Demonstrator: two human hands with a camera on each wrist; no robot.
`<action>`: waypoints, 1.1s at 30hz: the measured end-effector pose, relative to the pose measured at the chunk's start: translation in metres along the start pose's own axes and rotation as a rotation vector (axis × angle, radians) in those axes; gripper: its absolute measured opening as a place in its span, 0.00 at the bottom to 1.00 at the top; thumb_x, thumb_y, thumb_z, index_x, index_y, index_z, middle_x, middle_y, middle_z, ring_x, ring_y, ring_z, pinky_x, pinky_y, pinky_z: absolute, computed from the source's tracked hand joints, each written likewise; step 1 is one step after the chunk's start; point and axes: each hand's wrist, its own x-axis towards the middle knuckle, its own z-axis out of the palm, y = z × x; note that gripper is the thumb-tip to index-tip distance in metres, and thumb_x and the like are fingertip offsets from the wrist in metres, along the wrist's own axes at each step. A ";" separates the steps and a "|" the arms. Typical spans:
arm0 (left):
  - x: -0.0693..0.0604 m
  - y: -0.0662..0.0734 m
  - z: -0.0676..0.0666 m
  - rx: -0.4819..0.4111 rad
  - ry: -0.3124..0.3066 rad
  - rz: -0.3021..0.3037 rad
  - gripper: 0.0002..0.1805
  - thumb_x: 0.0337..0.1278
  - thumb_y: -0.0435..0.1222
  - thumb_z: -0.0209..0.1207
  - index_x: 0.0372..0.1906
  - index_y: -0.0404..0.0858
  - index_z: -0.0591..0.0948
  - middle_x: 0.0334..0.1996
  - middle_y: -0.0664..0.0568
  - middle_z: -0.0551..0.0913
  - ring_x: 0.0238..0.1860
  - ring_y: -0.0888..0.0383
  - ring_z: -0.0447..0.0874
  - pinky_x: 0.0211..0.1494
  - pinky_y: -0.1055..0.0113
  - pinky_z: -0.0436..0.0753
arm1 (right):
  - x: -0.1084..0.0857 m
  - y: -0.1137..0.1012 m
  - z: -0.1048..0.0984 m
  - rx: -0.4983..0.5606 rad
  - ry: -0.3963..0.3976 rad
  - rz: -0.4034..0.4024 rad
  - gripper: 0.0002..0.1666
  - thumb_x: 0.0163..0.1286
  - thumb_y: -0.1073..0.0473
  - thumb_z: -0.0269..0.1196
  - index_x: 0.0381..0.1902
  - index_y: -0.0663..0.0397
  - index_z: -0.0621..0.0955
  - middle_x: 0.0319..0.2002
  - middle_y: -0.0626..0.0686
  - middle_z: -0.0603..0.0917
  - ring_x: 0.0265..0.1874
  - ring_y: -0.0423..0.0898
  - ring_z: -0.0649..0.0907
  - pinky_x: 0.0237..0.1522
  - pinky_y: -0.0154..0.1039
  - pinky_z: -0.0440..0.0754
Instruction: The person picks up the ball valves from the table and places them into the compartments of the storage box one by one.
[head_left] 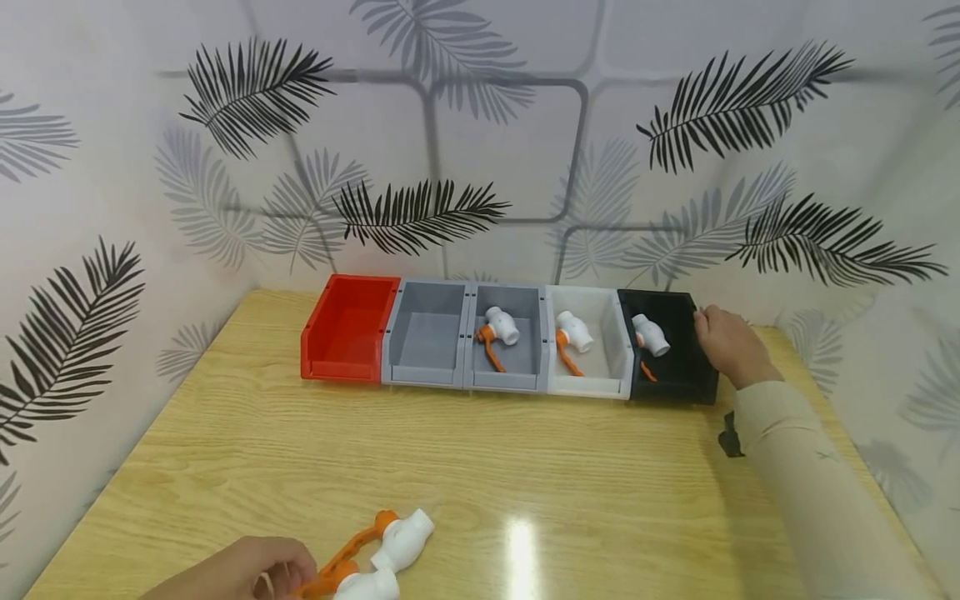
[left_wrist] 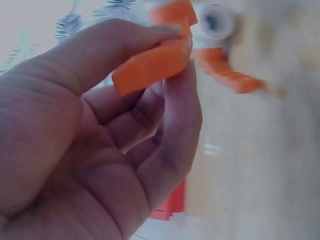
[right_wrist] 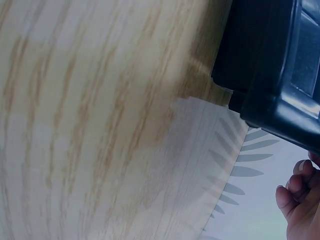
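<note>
At the bottom of the head view, my left hand (head_left: pixel 251 571) pinches the orange lever of a white ball valve (head_left: pixel 367 586) between thumb and fingers. The left wrist view shows that lever (left_wrist: pixel 152 67) close up, its valve body mostly cut off at the top. A second ball valve (head_left: pixel 405 540) lies just beyond it on the table, its orange lever pointing towards my hand. Far right, my right hand (head_left: pixel 733 342) grips the right wall of the black bin (head_left: pixel 686 387). Its curled fingers (right_wrist: pixel 297 182) show beside the bin in the right wrist view; the thumb is hidden there.
Left of the black bin stand a white bin (head_left: pixel 588 386), two grey bins (head_left: pixel 504 382) (head_left: pixel 423 375) and a red bin (head_left: pixel 341 371), joined in a row. The black, white and nearer grey bins each hold one ball valve. Behind them rises a leaf-patterned wall (head_left: pixel 480 150).
</note>
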 end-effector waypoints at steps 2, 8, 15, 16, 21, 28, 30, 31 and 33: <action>-0.002 0.007 -0.008 0.155 -0.022 0.138 0.08 0.60 0.37 0.57 0.41 0.38 0.78 0.30 0.59 0.76 0.29 0.65 0.73 0.30 0.70 0.76 | -0.001 0.000 0.000 0.003 -0.003 0.003 0.26 0.75 0.50 0.34 0.33 0.66 0.69 0.27 0.62 0.73 0.28 0.60 0.74 0.31 0.54 0.67; -0.001 0.029 -0.017 0.325 0.118 0.147 0.10 0.55 0.38 0.61 0.41 0.39 0.77 0.25 0.59 0.74 0.27 0.65 0.72 0.29 0.71 0.75 | -0.001 0.001 0.001 0.011 0.002 -0.002 0.25 0.75 0.50 0.34 0.33 0.66 0.69 0.27 0.63 0.73 0.29 0.61 0.75 0.32 0.54 0.67; 0.013 0.046 -0.023 0.346 0.298 0.176 0.10 0.55 0.34 0.60 0.40 0.35 0.76 0.25 0.55 0.74 0.26 0.64 0.73 0.29 0.71 0.75 | -0.002 -0.001 0.002 0.011 0.012 -0.002 0.24 0.75 0.52 0.35 0.32 0.65 0.69 0.26 0.62 0.72 0.27 0.60 0.74 0.31 0.54 0.67; 0.016 0.048 -0.025 0.348 0.318 0.172 0.10 0.55 0.34 0.61 0.40 0.35 0.76 0.25 0.54 0.74 0.26 0.64 0.73 0.28 0.70 0.75 | -0.002 -0.001 0.002 0.011 0.012 0.001 0.24 0.75 0.51 0.35 0.32 0.65 0.69 0.26 0.62 0.72 0.27 0.59 0.74 0.31 0.54 0.67; 0.036 0.058 -0.031 0.386 0.411 0.166 0.09 0.53 0.32 0.61 0.38 0.35 0.76 0.24 0.54 0.75 0.24 0.61 0.73 0.26 0.69 0.75 | -0.002 -0.003 0.001 0.017 0.008 -0.010 0.24 0.75 0.51 0.35 0.32 0.65 0.69 0.25 0.62 0.72 0.26 0.59 0.74 0.30 0.53 0.67; 0.065 0.074 -0.035 0.427 0.547 0.127 0.10 0.51 0.32 0.62 0.39 0.34 0.77 0.26 0.53 0.77 0.24 0.58 0.74 0.26 0.69 0.75 | 0.000 -0.003 0.000 0.022 0.026 -0.027 0.24 0.75 0.51 0.35 0.31 0.65 0.68 0.25 0.62 0.72 0.26 0.59 0.74 0.30 0.53 0.67; 0.071 0.079 -0.037 0.435 0.576 0.126 0.10 0.51 0.32 0.62 0.39 0.33 0.76 0.27 0.52 0.77 0.25 0.58 0.75 0.27 0.69 0.76 | 0.000 -0.002 0.000 0.021 0.024 -0.020 0.24 0.75 0.51 0.35 0.31 0.65 0.68 0.25 0.62 0.71 0.26 0.59 0.73 0.30 0.52 0.67; 0.074 0.081 -0.038 0.439 0.590 0.126 0.11 0.52 0.32 0.61 0.39 0.33 0.76 0.28 0.51 0.77 0.25 0.58 0.75 0.27 0.68 0.76 | 0.000 -0.002 0.000 0.020 0.023 -0.017 0.24 0.75 0.51 0.35 0.31 0.65 0.68 0.25 0.61 0.71 0.26 0.58 0.73 0.30 0.52 0.67; 0.080 0.086 -0.040 0.437 0.615 0.122 0.10 0.52 0.32 0.61 0.39 0.32 0.76 0.29 0.50 0.77 0.26 0.57 0.75 0.28 0.68 0.77 | 0.000 -0.001 0.001 0.020 0.020 -0.011 0.24 0.76 0.51 0.35 0.32 0.65 0.68 0.25 0.61 0.71 0.26 0.58 0.73 0.30 0.52 0.67</action>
